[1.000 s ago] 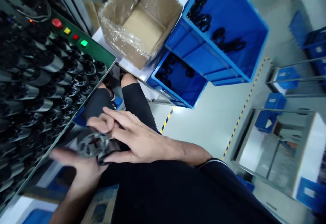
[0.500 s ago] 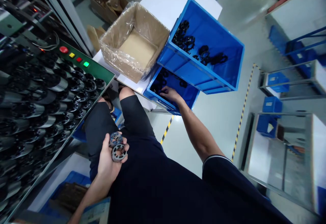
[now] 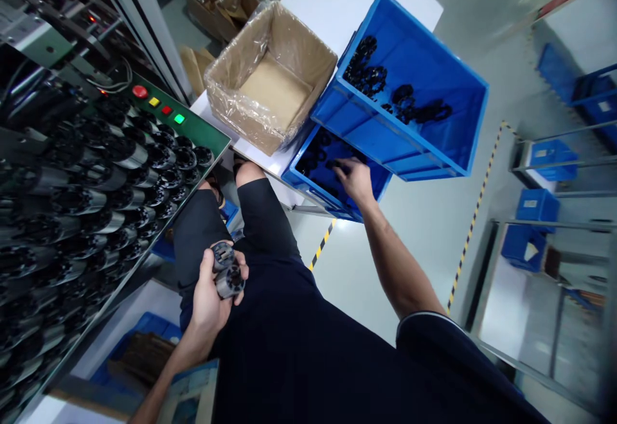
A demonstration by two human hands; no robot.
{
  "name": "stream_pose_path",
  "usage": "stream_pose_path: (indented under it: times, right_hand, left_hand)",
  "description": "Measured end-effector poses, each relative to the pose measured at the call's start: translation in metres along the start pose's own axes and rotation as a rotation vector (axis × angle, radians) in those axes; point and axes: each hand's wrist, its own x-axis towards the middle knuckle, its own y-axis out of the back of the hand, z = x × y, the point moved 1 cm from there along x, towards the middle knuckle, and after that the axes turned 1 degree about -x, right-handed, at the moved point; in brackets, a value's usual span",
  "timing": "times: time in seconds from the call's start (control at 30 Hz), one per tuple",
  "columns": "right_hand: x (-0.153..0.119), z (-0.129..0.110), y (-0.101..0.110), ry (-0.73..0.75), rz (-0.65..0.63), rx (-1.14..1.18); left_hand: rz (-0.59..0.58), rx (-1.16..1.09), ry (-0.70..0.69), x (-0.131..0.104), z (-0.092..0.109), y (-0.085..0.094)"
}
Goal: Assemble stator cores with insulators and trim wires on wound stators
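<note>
My left hand (image 3: 212,295) is closed around two short, slotted metal cylinders that look like motor stator cores, held over my lap. The upper core (image 3: 222,255) shows its slotted end; the lower core (image 3: 230,281) lies against it with a dark end towards me. Inside the lower blue bin (image 3: 313,194), my right hand (image 3: 355,181) has its fingers bent together at a small black part (image 3: 332,164), whose exact kind is too dark to make out. More black parts (image 3: 315,151) lie in that bin, partly shaded.
An upper blue bin (image 3: 400,144) with black ring-like parts overhangs the lower one. Beside it stands a plastic-lined cardboard box (image 3: 241,119). On my left, a green-edged machine bed (image 3: 212,135) carries rows of metal cylinders and has lit buttons (image 3: 179,119).
My right hand has moved rightward within the lower bin and now has a black part at its fingertips. The lower core in my left hand shows a darker end. The view has shifted slightly.
</note>
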Motion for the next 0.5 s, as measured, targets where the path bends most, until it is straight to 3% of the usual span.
stream_pose_path:
  times: [0.13,0.2,0.3,0.4,0.5]
  right_hand:
    - [-0.065,-0.052,0.022,0.204,0.061,0.21]
    - [-0.105,-0.092,0.029,0.43,0.073,0.466]
    - [-0.152,-0.154,0.032,0.781,-0.021,0.591]
    - [-0.174,-0.195,0.025,0.956,-0.076,0.641]
    - [-0.18,-0.21,0.014,0.956,-0.051,0.661]
  left_hand:
    - [-0.173,0.05,-0.147,-0.008,0.017,-0.018]
    - [-0.253,0.053,-0.176,-0.012,0.027,-0.034]
    - [-0.322,0.016,-0.172,-0.02,0.038,-0.053]
    - [-0.331,-0.011,-0.173,-0.029,0.042,-0.06]
    - [-0.34,0.022,-0.262,-0.039,0.042,-0.056]
